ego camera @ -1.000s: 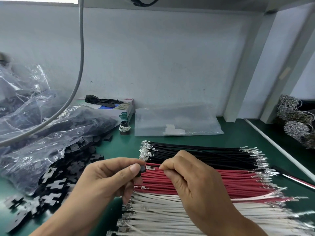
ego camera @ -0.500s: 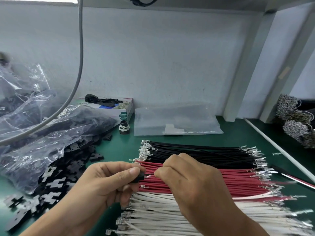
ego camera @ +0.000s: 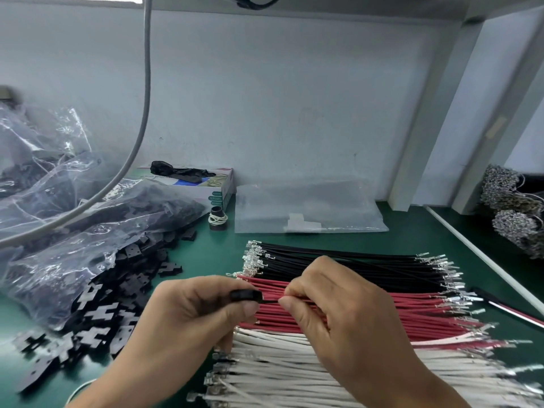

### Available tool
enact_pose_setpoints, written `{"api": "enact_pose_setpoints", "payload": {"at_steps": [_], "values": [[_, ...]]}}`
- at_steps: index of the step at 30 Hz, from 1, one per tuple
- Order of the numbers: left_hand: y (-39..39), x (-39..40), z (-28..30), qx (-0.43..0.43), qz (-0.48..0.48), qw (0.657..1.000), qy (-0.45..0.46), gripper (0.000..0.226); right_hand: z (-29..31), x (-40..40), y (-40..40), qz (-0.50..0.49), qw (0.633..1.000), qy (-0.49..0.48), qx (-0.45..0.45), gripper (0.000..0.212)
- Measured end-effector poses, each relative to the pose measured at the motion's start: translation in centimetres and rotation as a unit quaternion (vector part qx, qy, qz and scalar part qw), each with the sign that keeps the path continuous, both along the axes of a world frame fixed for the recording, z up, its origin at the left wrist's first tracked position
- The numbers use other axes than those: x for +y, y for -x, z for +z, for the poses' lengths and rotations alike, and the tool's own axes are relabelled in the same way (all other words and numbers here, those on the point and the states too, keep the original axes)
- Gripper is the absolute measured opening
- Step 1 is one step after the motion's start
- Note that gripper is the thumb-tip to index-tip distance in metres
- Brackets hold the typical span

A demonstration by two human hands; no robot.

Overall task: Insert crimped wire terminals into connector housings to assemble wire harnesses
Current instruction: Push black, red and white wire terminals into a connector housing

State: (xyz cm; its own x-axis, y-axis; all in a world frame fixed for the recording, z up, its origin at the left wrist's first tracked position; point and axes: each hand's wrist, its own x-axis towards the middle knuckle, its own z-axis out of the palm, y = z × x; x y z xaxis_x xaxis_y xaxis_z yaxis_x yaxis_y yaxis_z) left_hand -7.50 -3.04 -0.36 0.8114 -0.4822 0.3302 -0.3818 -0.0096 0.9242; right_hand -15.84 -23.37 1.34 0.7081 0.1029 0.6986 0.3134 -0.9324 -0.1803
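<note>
My left hand (ego camera: 188, 316) pinches a small black connector housing (ego camera: 245, 295) between thumb and fingers. My right hand (ego camera: 338, 313) pinches a thin wire (ego camera: 270, 301) whose end meets the housing's right side; the wire's colour is hard to tell. Both hands hover over three flat rows of crimped wires on the green mat: black wires (ego camera: 353, 260) at the back, red wires (ego camera: 412, 313) in the middle, white wires (ego camera: 294, 375) nearest me. Metal terminals show at both ends of each row.
A heap of loose black housings (ego camera: 97, 304) spills from clear plastic bags (ego camera: 59, 231) at left. A small box (ego camera: 212, 184), a black spool (ego camera: 217, 219) and a flat clear bag (ego camera: 306, 210) lie at the back. Bundled harnesses (ego camera: 512, 216) sit far right. A grey cable (ego camera: 141, 113) hangs at left.
Both hands have dropped slightly toward me over the red wires. The housing now shows more plainly at my left fingertips, with the wire's end against it.
</note>
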Motion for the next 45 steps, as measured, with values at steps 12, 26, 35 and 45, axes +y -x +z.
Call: {"api": "enact_pose_setpoints", "payload": {"at_steps": [12,26,35,45], "values": [[0.0,-0.1,-0.2,0.017,-0.040,0.999,-0.019,0.032,-0.3,-0.1,-0.1,0.003,0.996,0.075,-0.039,0.022],[-1.0,0.0,-0.8,0.013,-0.007,1.000,-0.001,0.013,0.0,1.2,1.5,0.017,0.972,0.012,0.233,0.022],[-1.2,0.1,-0.9,0.021,0.004,1.000,0.011,0.016,0.3,1.0,1.5,0.037,0.970,0.029,0.238,0.020],[-1.3,0.0,-0.7,0.049,-0.001,0.998,0.026,0.014,0.2,0.8,1.4,0.034,0.977,-0.023,0.208,0.025]]}}
